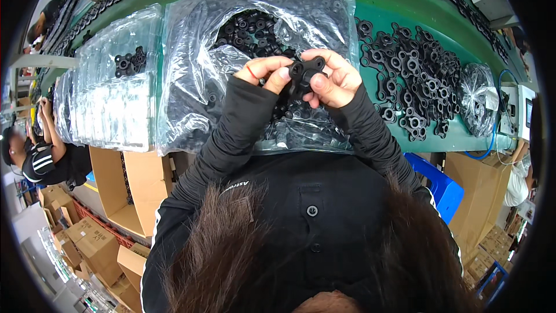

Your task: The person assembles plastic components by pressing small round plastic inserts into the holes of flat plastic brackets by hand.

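Note:
Between both hands, above a large clear plastic bag, is a black three-armed plastic part (307, 71) with round ring-shaped ends. My left hand (268, 73) pinches its left side between thumb and fingers. On the other side my right hand (336, 79) grips it, thumb at the front and fingers behind. Some of the part is covered by my fingers. Beneath my hands, the clear plastic bag (191, 29) lies with a torn opening. Small round black pieces (246, 30) show through that opening.
Many black three-armed parts (414, 75) are heaped on the green table (452, 29) at the right. Stacked clear plastic trays (119, 104) stand at the left, with a few black parts on top. A bagged bundle (479, 98), cardboard boxes (145, 185) and a blue bin (443, 188) surround me. Another person (52, 156) works at far left.

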Tool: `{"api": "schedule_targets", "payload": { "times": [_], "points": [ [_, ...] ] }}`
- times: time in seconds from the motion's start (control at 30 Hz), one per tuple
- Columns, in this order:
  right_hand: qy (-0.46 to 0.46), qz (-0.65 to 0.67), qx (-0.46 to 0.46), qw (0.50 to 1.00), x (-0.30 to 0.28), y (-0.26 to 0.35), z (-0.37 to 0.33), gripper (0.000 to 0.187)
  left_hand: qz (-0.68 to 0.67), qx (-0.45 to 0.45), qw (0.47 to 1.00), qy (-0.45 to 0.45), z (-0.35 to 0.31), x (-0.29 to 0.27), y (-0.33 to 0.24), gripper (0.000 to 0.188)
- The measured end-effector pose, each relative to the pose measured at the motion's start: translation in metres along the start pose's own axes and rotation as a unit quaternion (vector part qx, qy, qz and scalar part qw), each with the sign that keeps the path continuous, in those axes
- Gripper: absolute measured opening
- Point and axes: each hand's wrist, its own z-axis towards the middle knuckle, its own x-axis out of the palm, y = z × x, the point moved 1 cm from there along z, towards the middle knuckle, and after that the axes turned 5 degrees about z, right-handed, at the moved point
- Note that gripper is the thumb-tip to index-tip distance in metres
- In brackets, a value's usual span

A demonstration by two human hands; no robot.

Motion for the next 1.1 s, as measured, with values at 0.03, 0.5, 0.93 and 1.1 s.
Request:
{"api": "schedule_targets", "payload": {
  "times": [0.03,0.5,0.93,1.1],
  "points": [
    [-0.002,0.032,0.012,0.999,-0.001,0.001,-0.001,0.044,0.073,0.057,0.996,0.001,0.000,0.001,0.000,0.017],
    [-0.025,-0.094,-0.018,0.995,0.004,0.013,-0.006,0.040,0.041,-0.003,0.999,-0.009,-0.004,0.010,-0.018,0.020],
    [-0.036,-0.095,-0.048,0.994,0.004,0.012,-0.009,0.042,-0.087,-0.056,0.994,0.017,-0.003,0.007,-0.009,0.024],
    [-0.047,-0.197,-0.100,0.974,0.001,0.011,-0.009,0.045,-0.068,-0.095,0.993,0.032,-0.001,0.010,-0.022,0.019]
  ]
}}
